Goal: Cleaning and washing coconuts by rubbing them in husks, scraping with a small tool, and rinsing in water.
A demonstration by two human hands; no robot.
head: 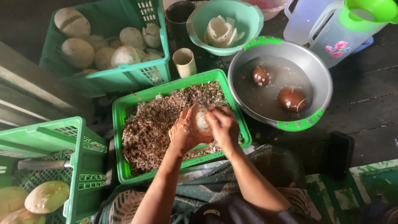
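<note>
Hands meet over the middle green tray point(124, 108), which is heaped with brown shavings point(157, 124). The left hand point(184, 132) is cupped and closed around a pale, partly peeled coconut point(202, 121), gripping it from the left and below. The right hand point(224, 124) is closed on a small peeling tool point(204, 103) whose tip shows just above the coconut; the fingers press against the coconut's right side.

Just right of the tray stands a metal basin point(321, 79) with green rim grips, holding cloudy water and two brown coconuts point(292, 98). Behind the tray are a cream cup point(185, 62), a dark cup point(179, 14) and a green bowl point(248, 25) containing white coconut pieces point(219, 31). A green crate point(124, 79) at upper left holds peeled coconuts point(78, 52). Another green crate point(78, 137) at lower left holds more coconuts point(47, 197) and a dark handle. Two clear pitchers point(331, 37), one with a green lid, stand at upper right. A dark flat object point(338, 153) lies on the floor near the basin. Nothing stands between the hands and the tray.
</note>
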